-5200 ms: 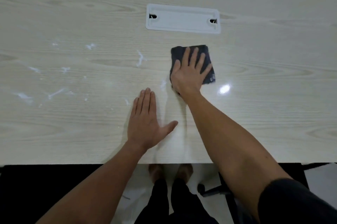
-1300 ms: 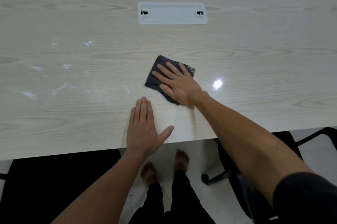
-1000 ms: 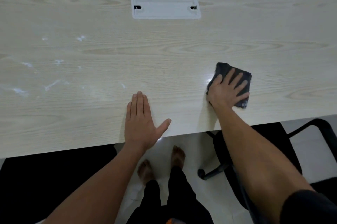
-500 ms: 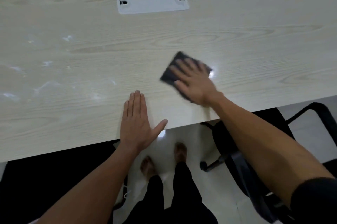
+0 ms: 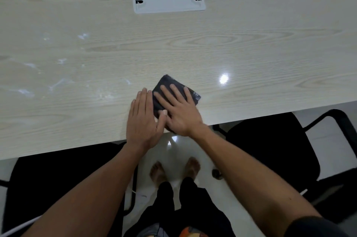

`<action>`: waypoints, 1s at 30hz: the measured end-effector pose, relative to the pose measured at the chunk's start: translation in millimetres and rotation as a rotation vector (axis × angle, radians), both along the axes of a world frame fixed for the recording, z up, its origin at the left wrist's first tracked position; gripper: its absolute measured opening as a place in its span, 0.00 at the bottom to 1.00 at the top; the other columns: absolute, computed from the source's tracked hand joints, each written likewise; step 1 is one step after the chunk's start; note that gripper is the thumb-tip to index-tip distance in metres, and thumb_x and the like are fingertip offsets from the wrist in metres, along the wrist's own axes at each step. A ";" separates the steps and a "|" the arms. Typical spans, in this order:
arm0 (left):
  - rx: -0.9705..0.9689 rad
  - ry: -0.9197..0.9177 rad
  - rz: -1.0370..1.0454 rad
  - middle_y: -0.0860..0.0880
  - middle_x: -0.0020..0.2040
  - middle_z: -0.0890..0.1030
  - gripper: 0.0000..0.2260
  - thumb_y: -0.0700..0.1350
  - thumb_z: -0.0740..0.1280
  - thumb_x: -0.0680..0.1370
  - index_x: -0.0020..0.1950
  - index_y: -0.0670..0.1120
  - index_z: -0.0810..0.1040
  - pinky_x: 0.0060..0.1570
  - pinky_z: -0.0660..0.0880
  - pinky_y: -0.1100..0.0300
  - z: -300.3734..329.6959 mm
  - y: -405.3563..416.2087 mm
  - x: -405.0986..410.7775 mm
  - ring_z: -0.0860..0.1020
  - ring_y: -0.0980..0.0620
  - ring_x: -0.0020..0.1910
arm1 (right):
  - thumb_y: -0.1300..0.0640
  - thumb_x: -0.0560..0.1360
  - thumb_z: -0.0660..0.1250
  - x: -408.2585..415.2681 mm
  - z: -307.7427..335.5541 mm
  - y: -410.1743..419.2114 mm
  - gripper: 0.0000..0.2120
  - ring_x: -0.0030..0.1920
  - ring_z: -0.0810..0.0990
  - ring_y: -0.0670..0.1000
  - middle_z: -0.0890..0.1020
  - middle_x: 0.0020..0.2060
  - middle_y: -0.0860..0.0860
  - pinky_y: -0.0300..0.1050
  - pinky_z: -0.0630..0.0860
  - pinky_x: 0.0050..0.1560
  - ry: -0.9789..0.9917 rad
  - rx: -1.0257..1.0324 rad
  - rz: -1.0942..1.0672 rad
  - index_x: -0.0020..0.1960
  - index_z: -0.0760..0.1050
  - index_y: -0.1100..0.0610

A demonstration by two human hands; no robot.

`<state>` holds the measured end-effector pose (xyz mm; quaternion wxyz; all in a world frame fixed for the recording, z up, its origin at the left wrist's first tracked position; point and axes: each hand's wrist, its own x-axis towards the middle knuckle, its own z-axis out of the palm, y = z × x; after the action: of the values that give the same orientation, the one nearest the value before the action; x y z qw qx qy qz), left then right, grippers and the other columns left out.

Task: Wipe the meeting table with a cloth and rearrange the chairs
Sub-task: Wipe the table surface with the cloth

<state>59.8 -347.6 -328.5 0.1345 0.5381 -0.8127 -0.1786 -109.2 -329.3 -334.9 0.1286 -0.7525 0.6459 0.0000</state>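
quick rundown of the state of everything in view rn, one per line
dark folded cloth: flat on the table, under the right hand
right hand: fingers straight, pressing the cloth
left hand: flat on the table, beside the cloth
light wood-grain meeting table: white smears at left
grey rectangular cable hatch: closed
black office chair at right: partly under the table

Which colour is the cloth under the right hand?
The cloth is dark grey, nearly black; the head view shows it under the right hand.
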 end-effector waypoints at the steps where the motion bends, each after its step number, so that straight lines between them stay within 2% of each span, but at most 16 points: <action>1: -0.014 -0.004 -0.005 0.40 0.84 0.58 0.35 0.60 0.54 0.84 0.84 0.39 0.58 0.82 0.55 0.45 0.2 -0.4 -0.9 0.56 0.42 0.84 | 0.36 0.85 0.45 -22.9 -0.4 2.9 0.30 0.85 0.48 0.53 0.53 0.85 0.47 0.65 0.45 0.82 0.011 -0.004 0.077 0.85 0.52 0.42; 3: -0.020 -0.021 -0.018 0.40 0.84 0.58 0.34 0.59 0.54 0.84 0.83 0.39 0.59 0.82 0.54 0.45 -1.9 0.9 -5.0 0.56 0.42 0.84 | 0.36 0.85 0.46 -77.2 -1.6 7.3 0.29 0.85 0.50 0.53 0.54 0.85 0.46 0.65 0.48 0.82 0.063 -0.025 0.034 0.85 0.53 0.40; 5: 0.007 -0.025 -0.007 0.40 0.85 0.58 0.33 0.59 0.54 0.84 0.83 0.39 0.59 0.83 0.53 0.45 -6.3 5.5 -12.0 0.55 0.42 0.84 | 0.36 0.85 0.46 -126.9 0.3 12.6 0.30 0.85 0.50 0.55 0.54 0.85 0.47 0.67 0.48 0.81 0.075 -0.028 -0.219 0.85 0.53 0.41; 6: 0.022 -0.026 0.003 0.40 0.85 0.58 0.33 0.58 0.53 0.84 0.83 0.39 0.59 0.83 0.52 0.46 -9.2 8.6 -13.8 0.55 0.42 0.84 | 0.36 0.85 0.45 -141.3 0.9 16.3 0.30 0.85 0.48 0.55 0.52 0.85 0.48 0.66 0.45 0.82 0.062 -0.015 -0.383 0.85 0.51 0.41; 9: 0.029 -0.027 0.002 0.39 0.84 0.59 0.33 0.58 0.52 0.85 0.83 0.38 0.60 0.83 0.52 0.46 -14.9 15.1 -16.2 0.55 0.42 0.84 | 0.35 0.85 0.43 -126.0 1.9 19.9 0.33 0.85 0.41 0.56 0.46 0.86 0.50 0.67 0.36 0.81 0.007 0.029 -0.888 0.86 0.44 0.45; 11: 0.032 -0.012 0.013 0.39 0.84 0.60 0.32 0.58 0.52 0.85 0.83 0.38 0.60 0.83 0.53 0.46 -16.2 17.6 -14.5 0.57 0.42 0.84 | 0.32 0.83 0.43 -81.9 1.2 15.8 0.38 0.84 0.38 0.59 0.43 0.86 0.54 0.72 0.36 0.78 -0.018 0.040 -1.051 0.86 0.41 0.50; 13: 0.035 0.019 0.038 0.40 0.83 0.62 0.31 0.57 0.52 0.85 0.82 0.38 0.62 0.82 0.57 0.45 -12.4 18.1 -14.2 0.59 0.42 0.83 | 0.29 0.82 0.43 -34.8 0.0 16.6 0.42 0.84 0.36 0.60 0.40 0.85 0.55 0.72 0.32 0.78 -0.026 0.048 -0.973 0.86 0.38 0.52; 16: 0.037 0.070 0.056 0.41 0.83 0.64 0.30 0.56 0.52 0.85 0.82 0.39 0.64 0.80 0.60 0.45 -4.2 12.6 -14.2 0.61 0.43 0.83 | 0.34 0.84 0.42 11.7 -2.3 22.7 0.35 0.85 0.39 0.58 0.42 0.85 0.53 0.69 0.34 0.79 -0.029 -0.006 -0.605 0.86 0.41 0.49; 19: 0.080 0.123 0.105 0.42 0.82 0.65 0.29 0.55 0.52 0.85 0.81 0.40 0.65 0.80 0.61 0.46 5.4 5.2 -14.4 0.62 0.45 0.83 | 0.39 0.86 0.41 18.9 -1.7 29.5 0.30 0.85 0.42 0.54 0.48 0.86 0.48 0.64 0.38 0.82 -0.073 0.021 -0.302 0.86 0.48 0.46; 22: 0.150 0.185 0.113 0.42 0.80 0.69 0.26 0.53 0.53 0.85 0.80 0.41 0.66 0.80 0.62 0.46 17.1 -1.6 -16.3 0.65 0.45 0.81 | 0.41 0.86 0.42 -1.4 6.6 30.9 0.29 0.85 0.41 0.48 0.51 0.85 0.44 0.59 0.37 0.82 -0.229 0.069 -0.198 0.85 0.53 0.44; 25: 0.213 0.304 0.088 0.45 0.64 0.81 0.18 0.46 0.55 0.86 0.72 0.42 0.74 0.68 0.72 0.46 37.1 -8.4 -21.1 0.77 0.48 0.63 | 0.46 0.88 0.48 -13.9 32.7 28.0 0.24 0.83 0.47 0.40 0.58 0.83 0.40 0.48 0.33 0.82 -0.498 0.167 -0.206 0.83 0.62 0.45; 26: 0.242 0.347 0.091 0.45 0.60 0.83 0.15 0.42 0.56 0.85 0.68 0.42 0.77 0.65 0.73 0.49 44.9 -9.1 -24.2 0.77 0.51 0.58 | 0.49 0.88 0.51 -15.5 46.8 25.6 0.22 0.79 0.51 0.33 0.61 0.79 0.35 0.43 0.35 0.81 -0.631 0.243 -0.255 0.81 0.66 0.45; 27: 0.290 0.391 0.101 0.45 0.59 0.83 0.15 0.40 0.57 0.85 0.67 0.42 0.78 0.63 0.73 0.53 54.1 -9.7 -26.6 0.76 0.54 0.55 | 0.52 0.88 0.53 -17.4 63.2 22.7 0.19 0.72 0.59 0.26 0.67 0.72 0.29 0.38 0.43 0.80 -0.769 0.329 -0.324 0.77 0.72 0.45; 28: 0.351 0.432 0.116 0.46 0.61 0.83 0.16 0.39 0.57 0.84 0.68 0.42 0.79 0.63 0.72 0.56 63.4 -10.8 -29.1 0.76 0.56 0.56 | 0.54 0.88 0.55 -21.8 74.0 17.9 0.16 0.60 0.68 0.23 0.74 0.62 0.26 0.37 0.56 0.75 -0.887 0.387 -0.404 0.69 0.78 0.46; 29: 0.417 0.473 0.134 0.49 0.64 0.82 0.18 0.40 0.57 0.84 0.70 0.43 0.79 0.65 0.71 0.59 70.5 -12.1 -31.1 0.76 0.57 0.59 | 0.55 0.87 0.57 -27.6 80.5 12.2 0.14 0.47 0.75 0.28 0.80 0.49 0.28 0.38 0.68 0.62 -0.971 0.412 -0.481 0.59 0.82 0.50; 30: 0.483 0.509 0.161 0.51 0.66 0.81 0.19 0.42 0.57 0.83 0.72 0.44 0.78 0.66 0.70 0.61 76.4 -13.7 -32.3 0.76 0.57 0.63 | 0.54 0.86 0.59 -34.0 85.5 7.2 0.14 0.38 0.77 0.37 0.83 0.40 0.37 0.40 0.71 0.49 -1.021 0.435 -0.553 0.52 0.83 0.56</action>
<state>27.5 -361.3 -252.1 0.2154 0.5549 -0.6425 -0.4826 -143.2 -322.1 -249.4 0.5672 -0.4186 0.6592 -0.2618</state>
